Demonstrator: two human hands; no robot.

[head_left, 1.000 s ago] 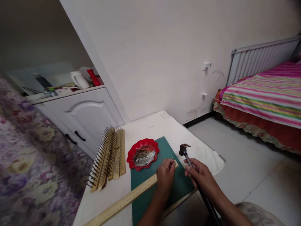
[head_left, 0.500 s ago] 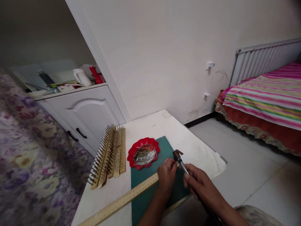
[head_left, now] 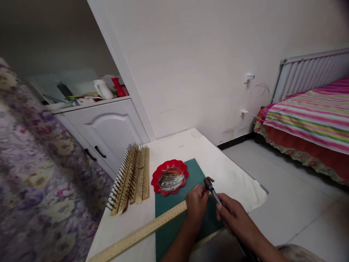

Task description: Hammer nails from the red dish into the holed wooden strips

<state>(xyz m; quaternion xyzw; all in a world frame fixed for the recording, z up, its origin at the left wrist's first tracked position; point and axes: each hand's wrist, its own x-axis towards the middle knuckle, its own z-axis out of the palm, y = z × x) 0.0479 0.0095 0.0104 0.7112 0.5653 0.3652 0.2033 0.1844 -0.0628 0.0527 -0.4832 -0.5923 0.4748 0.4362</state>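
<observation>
My right hand (head_left: pixel 232 214) is closed around the shaft of a claw hammer (head_left: pixel 214 193), its head just above the end of a long wooden strip (head_left: pixel 144 231) with rows of small holes. At that end, my left hand (head_left: pixel 196 201) rests on the strip, thumb and fingers pinched together beside the hammer head. Whatever sits in the pinch is too small and hidden to make out. Under the strip lies a green mat (head_left: pixel 167 240). A red scalloped dish (head_left: pixel 156 179) filled with loose nails (head_left: pixel 171 180) stands on the mat's far left part.
Several wooden strips studded with upright nails (head_left: pixel 131 178) lie at the left of the white table (head_left: pixel 174 151). Beyond are a white cabinet (head_left: pixel 109 127) and floral curtain (head_left: pixel 54 182) at left, a wall behind, and a bed (head_left: pixel 308 123) with a striped cover at right.
The whole view has shifted slightly, so everything appears a little further right. My hands, the hammer and the strip keep nearly the same places relative to each other.
</observation>
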